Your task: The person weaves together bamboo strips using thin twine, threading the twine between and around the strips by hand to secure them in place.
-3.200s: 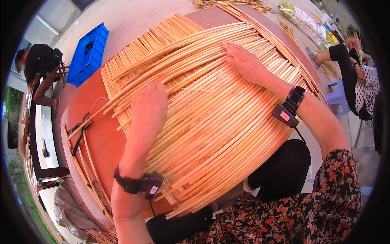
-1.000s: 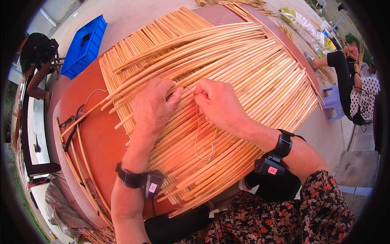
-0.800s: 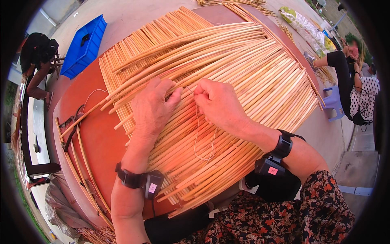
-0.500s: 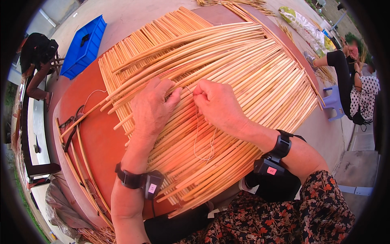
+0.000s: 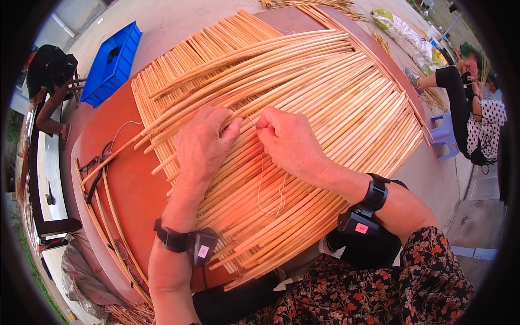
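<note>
A mat of pale, peeled sticks (image 5: 346, 103) lies in front of me, its rods side by side and fanned slightly apart. On its left part, my left hand (image 5: 203, 142) curls its fingers and thumb over the stick ends. Just right of it, my right hand (image 5: 292, 142) is closed in a pinch at the sticks. A thin white thread (image 5: 261, 189) hangs from beneath my right fingers and loops over the rods. Between the two hands a short, slim light piece shows at the pinch, too small to name surely.
Under the mat stands a red-brown table (image 5: 127, 189); a second stick mat (image 5: 216, 43) lies behind. Dark-handled scissors or cutters (image 5: 97, 170) and loose curved sticks (image 5: 111, 227) are at the left. Beyond are a blue crate (image 5: 112, 65), a purple stool (image 5: 445, 138) and two people.
</note>
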`<move>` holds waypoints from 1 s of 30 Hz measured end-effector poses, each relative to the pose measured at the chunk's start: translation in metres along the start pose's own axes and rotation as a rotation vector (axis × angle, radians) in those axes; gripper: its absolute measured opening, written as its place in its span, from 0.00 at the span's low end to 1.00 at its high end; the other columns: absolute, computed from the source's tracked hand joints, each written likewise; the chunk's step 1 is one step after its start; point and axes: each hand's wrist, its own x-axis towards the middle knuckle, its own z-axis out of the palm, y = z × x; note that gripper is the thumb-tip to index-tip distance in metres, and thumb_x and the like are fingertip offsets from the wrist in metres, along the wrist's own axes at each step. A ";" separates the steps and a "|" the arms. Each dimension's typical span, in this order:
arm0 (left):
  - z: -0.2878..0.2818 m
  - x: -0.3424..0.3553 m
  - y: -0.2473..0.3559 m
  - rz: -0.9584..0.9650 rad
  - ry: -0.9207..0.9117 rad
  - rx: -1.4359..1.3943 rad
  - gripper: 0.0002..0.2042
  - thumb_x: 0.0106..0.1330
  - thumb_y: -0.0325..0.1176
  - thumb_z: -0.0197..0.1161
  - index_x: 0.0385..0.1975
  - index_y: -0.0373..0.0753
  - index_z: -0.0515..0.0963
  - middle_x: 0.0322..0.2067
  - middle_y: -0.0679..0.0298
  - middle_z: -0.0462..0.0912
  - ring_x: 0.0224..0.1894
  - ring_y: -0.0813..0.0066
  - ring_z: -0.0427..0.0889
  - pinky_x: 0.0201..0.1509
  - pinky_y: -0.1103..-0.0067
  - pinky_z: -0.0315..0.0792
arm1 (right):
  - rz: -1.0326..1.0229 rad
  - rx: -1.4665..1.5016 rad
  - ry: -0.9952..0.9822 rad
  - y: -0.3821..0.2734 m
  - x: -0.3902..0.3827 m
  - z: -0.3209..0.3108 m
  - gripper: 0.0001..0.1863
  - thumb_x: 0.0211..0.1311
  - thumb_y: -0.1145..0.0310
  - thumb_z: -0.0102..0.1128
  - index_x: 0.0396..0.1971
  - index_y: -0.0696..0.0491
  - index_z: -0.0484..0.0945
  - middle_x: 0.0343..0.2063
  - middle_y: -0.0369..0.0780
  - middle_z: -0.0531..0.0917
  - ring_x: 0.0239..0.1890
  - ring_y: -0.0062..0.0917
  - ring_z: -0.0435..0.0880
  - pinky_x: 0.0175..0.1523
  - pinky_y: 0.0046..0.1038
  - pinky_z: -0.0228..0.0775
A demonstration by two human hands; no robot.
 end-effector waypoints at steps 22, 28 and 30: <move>-0.003 0.001 0.004 -0.017 -0.021 -0.004 0.08 0.66 0.37 0.75 0.37 0.41 0.86 0.32 0.62 0.85 0.28 0.62 0.83 0.33 0.70 0.75 | -0.063 -0.118 0.083 0.006 -0.001 0.011 0.06 0.70 0.72 0.61 0.39 0.59 0.81 0.28 0.50 0.87 0.33 0.45 0.89 0.40 0.39 0.81; -0.004 0.001 0.007 -0.020 -0.020 -0.022 0.08 0.66 0.37 0.75 0.37 0.41 0.85 0.32 0.61 0.85 0.30 0.59 0.84 0.34 0.69 0.76 | -0.061 -0.120 0.090 0.009 0.000 0.013 0.06 0.70 0.71 0.63 0.39 0.59 0.82 0.29 0.50 0.88 0.35 0.47 0.89 0.41 0.40 0.81; -0.005 0.000 0.007 -0.037 -0.032 -0.027 0.08 0.66 0.37 0.75 0.37 0.41 0.85 0.32 0.61 0.85 0.31 0.58 0.84 0.35 0.68 0.76 | -0.077 -0.102 0.097 0.008 0.001 0.012 0.06 0.70 0.71 0.63 0.39 0.59 0.83 0.29 0.50 0.88 0.35 0.46 0.89 0.41 0.40 0.81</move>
